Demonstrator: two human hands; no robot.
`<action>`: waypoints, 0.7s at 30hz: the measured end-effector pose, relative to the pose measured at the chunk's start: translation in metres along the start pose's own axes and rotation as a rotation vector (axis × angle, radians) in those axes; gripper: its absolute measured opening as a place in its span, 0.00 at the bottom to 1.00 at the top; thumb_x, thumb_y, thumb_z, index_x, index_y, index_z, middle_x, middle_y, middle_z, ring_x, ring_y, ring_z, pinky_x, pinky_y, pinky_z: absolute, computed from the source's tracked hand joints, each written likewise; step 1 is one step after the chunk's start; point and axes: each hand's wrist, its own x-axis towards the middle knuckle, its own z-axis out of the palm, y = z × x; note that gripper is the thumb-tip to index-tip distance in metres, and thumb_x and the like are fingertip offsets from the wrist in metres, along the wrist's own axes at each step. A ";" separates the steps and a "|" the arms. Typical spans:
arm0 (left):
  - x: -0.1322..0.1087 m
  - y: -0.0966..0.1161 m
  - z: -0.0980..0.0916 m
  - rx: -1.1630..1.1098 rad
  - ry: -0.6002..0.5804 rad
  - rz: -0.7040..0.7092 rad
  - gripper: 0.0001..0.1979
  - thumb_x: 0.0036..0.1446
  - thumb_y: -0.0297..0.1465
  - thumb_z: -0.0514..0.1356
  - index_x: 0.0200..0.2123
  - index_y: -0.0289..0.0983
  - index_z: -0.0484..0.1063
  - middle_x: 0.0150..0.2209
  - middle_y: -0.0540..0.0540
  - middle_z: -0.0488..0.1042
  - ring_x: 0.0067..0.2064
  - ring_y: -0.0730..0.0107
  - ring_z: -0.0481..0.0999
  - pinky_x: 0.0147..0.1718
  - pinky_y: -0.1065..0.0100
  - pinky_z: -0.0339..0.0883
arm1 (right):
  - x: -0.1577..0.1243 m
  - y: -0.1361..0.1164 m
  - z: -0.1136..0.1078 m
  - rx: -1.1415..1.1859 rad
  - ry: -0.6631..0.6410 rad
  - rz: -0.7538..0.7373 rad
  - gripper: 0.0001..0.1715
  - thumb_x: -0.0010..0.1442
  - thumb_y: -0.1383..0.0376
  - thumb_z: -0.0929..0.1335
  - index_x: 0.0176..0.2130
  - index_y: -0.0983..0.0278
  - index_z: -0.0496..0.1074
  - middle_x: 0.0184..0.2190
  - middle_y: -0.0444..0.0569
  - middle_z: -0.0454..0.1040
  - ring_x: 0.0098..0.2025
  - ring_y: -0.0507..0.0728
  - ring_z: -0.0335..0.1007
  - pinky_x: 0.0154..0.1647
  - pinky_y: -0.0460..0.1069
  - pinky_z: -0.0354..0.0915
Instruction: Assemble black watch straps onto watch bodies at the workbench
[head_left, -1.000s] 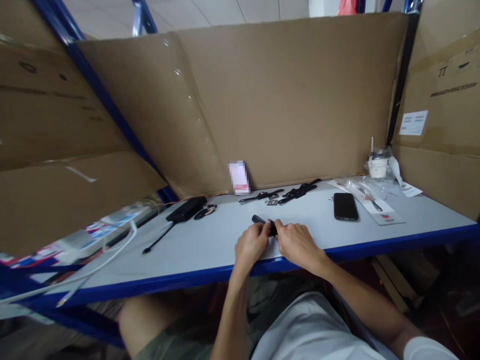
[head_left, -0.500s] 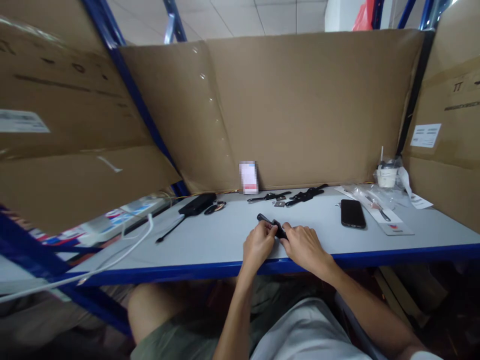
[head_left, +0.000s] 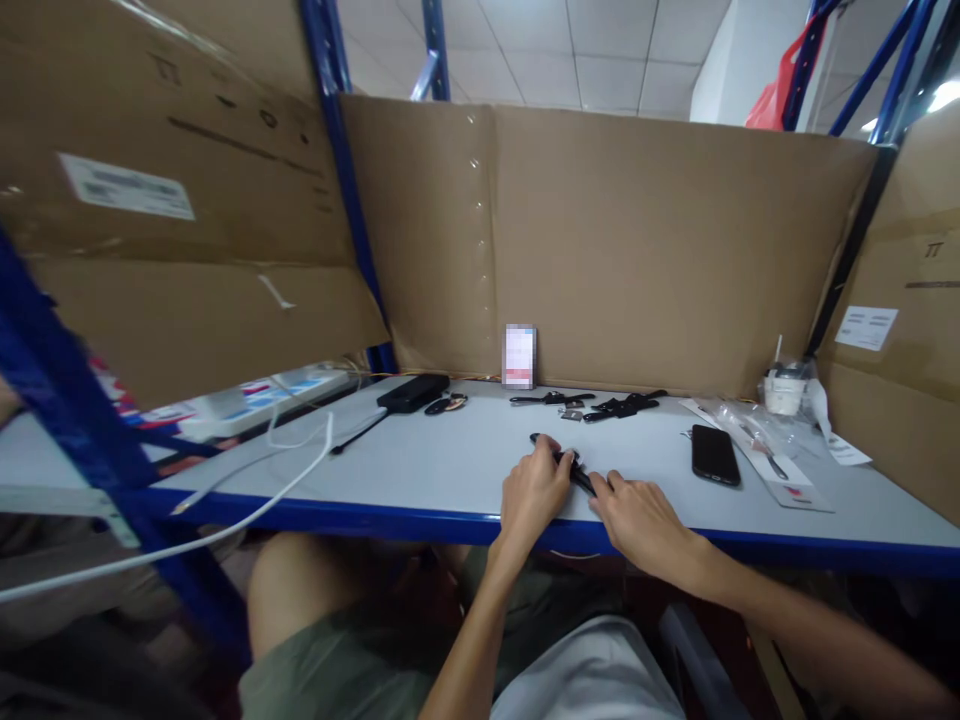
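Both hands work on a slim black strap-like object (head_left: 583, 479) just above the front part of the table; a small shiny part shows near its middle, and its exact kind cannot be made out. My left hand (head_left: 535, 490) grips its upper-left stretch, fingers closed, with the black tip poking out beyond them. At the lower-right end, my right hand (head_left: 640, 519) pinches it between thumb and fingers. Beyond the hands lie several similar black strap-like pieces (head_left: 624, 406) and a small metallic piece (head_left: 572, 415).
Right of my hands lie a black phone (head_left: 715, 455) and a packaging card (head_left: 802, 497) with clear plastic. A lit phone (head_left: 519, 357) leans against the cardboard back wall (head_left: 660, 250). A black box with a cable (head_left: 414, 393) and a white cable (head_left: 281, 497) are left. A cup (head_left: 784, 393) stands back right.
The view has turned, so the scene sits differently in frame. My left hand has shifted up the black object, and my right hand now holds its lower end, farther from the left hand.
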 end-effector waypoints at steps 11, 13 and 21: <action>0.003 -0.004 0.002 0.046 0.082 0.093 0.20 0.66 0.29 0.48 0.58 0.37 0.69 0.50 0.36 0.78 0.54 0.53 0.75 0.48 0.61 0.65 | 0.115 0.013 0.008 0.112 -0.138 -0.207 0.17 0.64 0.66 0.65 0.50 0.69 0.75 0.41 0.59 0.81 0.44 0.63 0.78 0.40 0.49 0.67; 0.005 -0.007 0.006 0.078 0.066 0.096 0.22 0.66 0.30 0.49 0.61 0.35 0.67 0.54 0.35 0.76 0.58 0.51 0.71 0.52 0.59 0.64 | 0.142 0.034 0.005 0.158 -0.150 -0.216 0.17 0.65 0.57 0.67 0.50 0.60 0.77 0.44 0.49 0.81 0.45 0.58 0.78 0.39 0.45 0.65; 0.015 -0.007 0.012 0.384 -0.021 0.198 0.23 0.66 0.39 0.51 0.60 0.38 0.69 0.57 0.30 0.72 0.61 0.43 0.68 0.57 0.47 0.60 | 0.172 0.154 0.016 0.168 -0.057 0.141 0.32 0.67 0.46 0.62 0.57 0.65 0.74 0.53 0.59 0.77 0.55 0.65 0.72 0.50 0.50 0.64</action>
